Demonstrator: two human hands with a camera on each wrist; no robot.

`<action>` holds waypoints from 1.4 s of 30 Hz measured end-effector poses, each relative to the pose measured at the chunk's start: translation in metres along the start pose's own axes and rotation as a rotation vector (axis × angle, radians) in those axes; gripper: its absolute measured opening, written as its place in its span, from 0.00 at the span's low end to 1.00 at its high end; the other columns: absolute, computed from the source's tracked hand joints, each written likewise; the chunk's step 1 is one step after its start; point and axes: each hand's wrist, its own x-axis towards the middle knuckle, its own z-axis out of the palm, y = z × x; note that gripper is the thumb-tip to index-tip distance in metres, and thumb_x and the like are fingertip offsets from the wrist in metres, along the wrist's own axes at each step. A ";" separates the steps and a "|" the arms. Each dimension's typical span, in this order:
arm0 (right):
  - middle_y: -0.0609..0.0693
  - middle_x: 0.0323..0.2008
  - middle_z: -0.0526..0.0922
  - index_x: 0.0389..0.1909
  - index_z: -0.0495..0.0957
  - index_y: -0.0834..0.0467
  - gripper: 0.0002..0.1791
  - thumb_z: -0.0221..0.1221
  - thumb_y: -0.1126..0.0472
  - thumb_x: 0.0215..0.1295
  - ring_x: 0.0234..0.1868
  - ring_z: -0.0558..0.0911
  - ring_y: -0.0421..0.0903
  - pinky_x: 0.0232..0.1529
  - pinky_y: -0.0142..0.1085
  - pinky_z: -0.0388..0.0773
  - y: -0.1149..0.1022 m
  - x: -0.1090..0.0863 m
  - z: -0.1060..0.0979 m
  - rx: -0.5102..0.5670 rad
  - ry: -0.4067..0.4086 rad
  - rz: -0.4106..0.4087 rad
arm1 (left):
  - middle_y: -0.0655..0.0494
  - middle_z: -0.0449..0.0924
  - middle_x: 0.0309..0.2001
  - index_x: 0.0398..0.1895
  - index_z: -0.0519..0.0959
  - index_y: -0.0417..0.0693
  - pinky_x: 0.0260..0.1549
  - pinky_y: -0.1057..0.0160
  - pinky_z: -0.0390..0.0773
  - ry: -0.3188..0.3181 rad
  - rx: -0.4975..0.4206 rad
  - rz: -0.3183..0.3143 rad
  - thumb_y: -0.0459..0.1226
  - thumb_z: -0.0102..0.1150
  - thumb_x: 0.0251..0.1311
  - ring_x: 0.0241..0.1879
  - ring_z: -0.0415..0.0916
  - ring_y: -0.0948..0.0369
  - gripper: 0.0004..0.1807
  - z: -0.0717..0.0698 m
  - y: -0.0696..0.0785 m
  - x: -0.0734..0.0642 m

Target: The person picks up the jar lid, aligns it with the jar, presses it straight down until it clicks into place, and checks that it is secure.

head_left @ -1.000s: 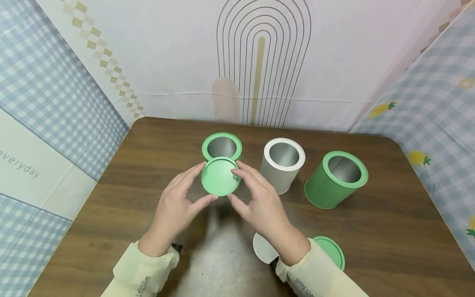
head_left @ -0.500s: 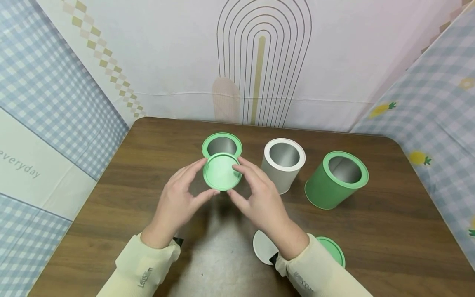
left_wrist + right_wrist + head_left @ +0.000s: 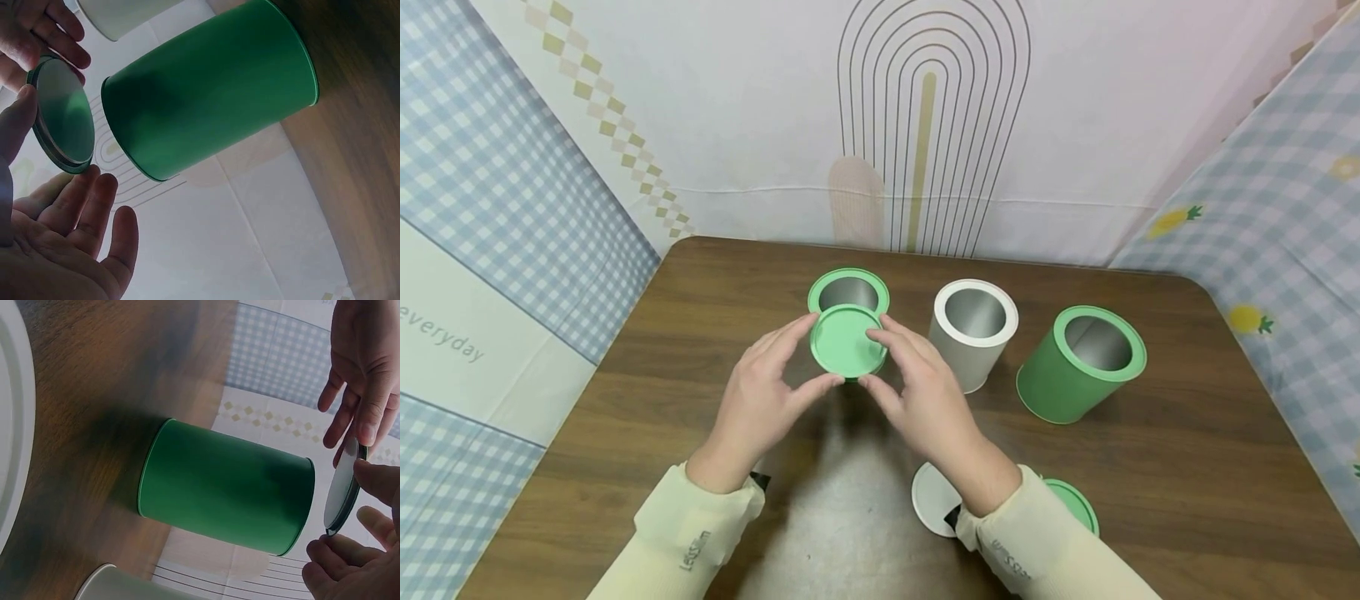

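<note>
Both hands hold a round green lid (image 3: 847,342) by its edge, pinched between thumbs and fingers. My left hand (image 3: 758,404) is at the lid's left side and my right hand (image 3: 934,402) at its right. The lid is tilted, and its silvery underside (image 3: 65,115) shows in the left wrist view. Just beyond it stands an upright green can (image 3: 228,487) with an uncovered top, partly hidden by the lid in the head view. Both wrist views show a gap between lid and can.
To the right stand an uncovered white can (image 3: 966,358) and another uncovered green can (image 3: 1052,383). A white lid (image 3: 931,504) and a second green lid (image 3: 1078,504) lie near the right forearm, partly covered by it. The wooden table (image 3: 700,283) ends at a patterned cloth backdrop.
Both hands have moved the green lid slightly forward, so it now overlaps more of the far green can in the head view. The cans have stayed in place.
</note>
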 end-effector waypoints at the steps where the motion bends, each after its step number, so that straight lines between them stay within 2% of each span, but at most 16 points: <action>1: 0.56 0.65 0.77 0.59 0.78 0.60 0.28 0.73 0.63 0.57 0.66 0.75 0.53 0.64 0.49 0.74 0.000 0.001 0.000 0.003 0.000 0.005 | 0.45 0.80 0.60 0.66 0.74 0.40 0.58 0.47 0.75 -0.002 0.000 0.001 0.42 0.81 0.44 0.58 0.78 0.49 0.44 0.000 0.000 0.000; 17: 0.58 0.63 0.77 0.56 0.79 0.59 0.26 0.73 0.65 0.56 0.64 0.76 0.56 0.61 0.51 0.75 0.001 0.009 0.003 0.011 0.008 0.010 | 0.44 0.79 0.61 0.67 0.74 0.40 0.59 0.45 0.74 -0.030 0.027 -0.023 0.43 0.80 0.46 0.59 0.78 0.48 0.43 0.000 -0.004 0.007; 27: 0.56 0.61 0.79 0.57 0.78 0.59 0.27 0.74 0.65 0.55 0.63 0.76 0.54 0.63 0.49 0.73 0.003 0.019 0.003 0.038 -0.003 0.052 | 0.43 0.78 0.62 0.67 0.73 0.39 0.59 0.43 0.74 -0.058 0.027 -0.040 0.44 0.80 0.47 0.59 0.77 0.47 0.43 0.000 -0.007 0.013; 34: 0.56 0.61 0.80 0.56 0.79 0.60 0.28 0.75 0.65 0.53 0.64 0.75 0.53 0.65 0.48 0.71 0.004 0.026 0.003 0.029 0.012 0.053 | 0.45 0.76 0.64 0.69 0.72 0.41 0.61 0.46 0.73 -0.088 0.027 -0.073 0.44 0.79 0.49 0.62 0.75 0.48 0.43 -0.001 -0.011 0.017; 42: 0.56 0.62 0.79 0.57 0.78 0.61 0.29 0.74 0.64 0.53 0.65 0.75 0.54 0.66 0.49 0.69 0.006 0.029 0.007 0.028 -0.007 0.074 | 0.45 0.75 0.65 0.70 0.71 0.42 0.59 0.47 0.76 -0.098 -0.001 -0.114 0.44 0.77 0.52 0.63 0.75 0.49 0.42 0.003 -0.015 0.018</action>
